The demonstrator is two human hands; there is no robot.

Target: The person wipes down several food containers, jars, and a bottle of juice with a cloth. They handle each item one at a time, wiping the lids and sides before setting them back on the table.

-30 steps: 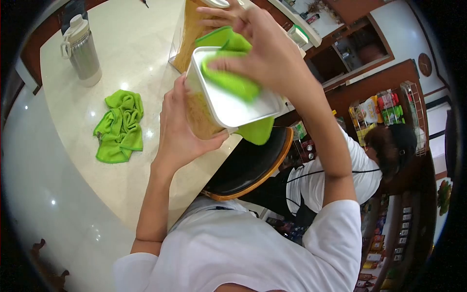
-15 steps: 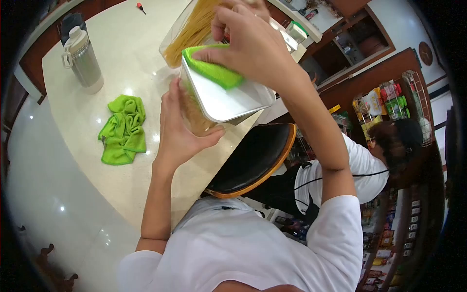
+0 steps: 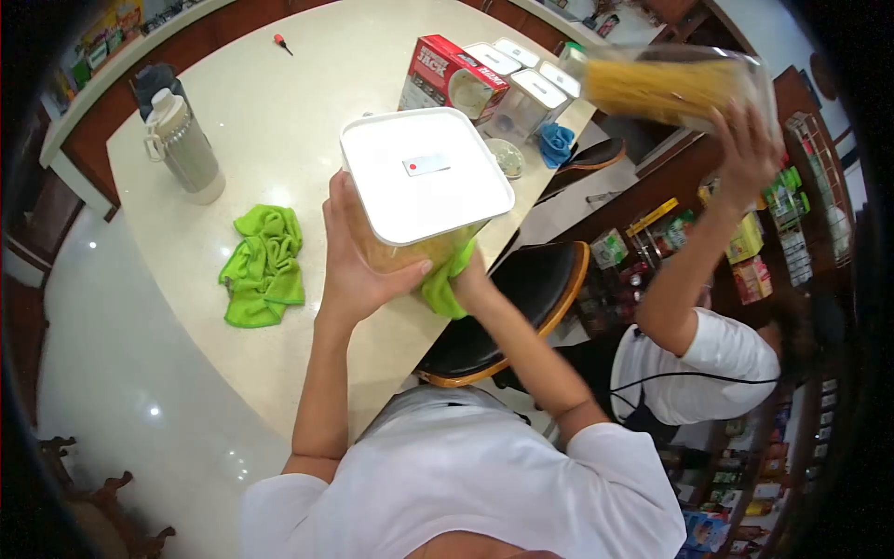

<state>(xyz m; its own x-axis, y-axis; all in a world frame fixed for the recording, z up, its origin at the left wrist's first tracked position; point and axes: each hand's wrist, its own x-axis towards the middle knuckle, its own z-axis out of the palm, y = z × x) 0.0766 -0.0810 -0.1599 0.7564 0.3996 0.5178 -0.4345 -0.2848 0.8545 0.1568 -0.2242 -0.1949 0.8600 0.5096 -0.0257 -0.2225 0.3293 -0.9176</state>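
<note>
A clear container with a square white lid [image 3: 424, 200] is held up over the table; its contents look yellowish. My left hand [image 3: 358, 261] grips its left side, thumb across the near face. My right hand [image 3: 472, 282] is at the container's lower right side, its fingers closed on a green cloth [image 3: 445, 291] that touches the container; the fingertips are mostly hidden. Another green cloth [image 3: 264, 266] lies crumpled on the table, left of my left hand.
A co-worker [image 3: 698, 359] at the right lifts a container of spaghetti [image 3: 666, 88]. On the table [image 3: 279, 121] stand a bottle [image 3: 184, 149], a red box [image 3: 451, 79], lidded containers [image 3: 529, 98] and a blue cloth [image 3: 556, 144]. A black chair [image 3: 521, 298] is beside it.
My right hand moved the cloth from the lid down to the container's right side. The co-worker's hand and spaghetti container went from over the table to the upper right, uncovering the red box.
</note>
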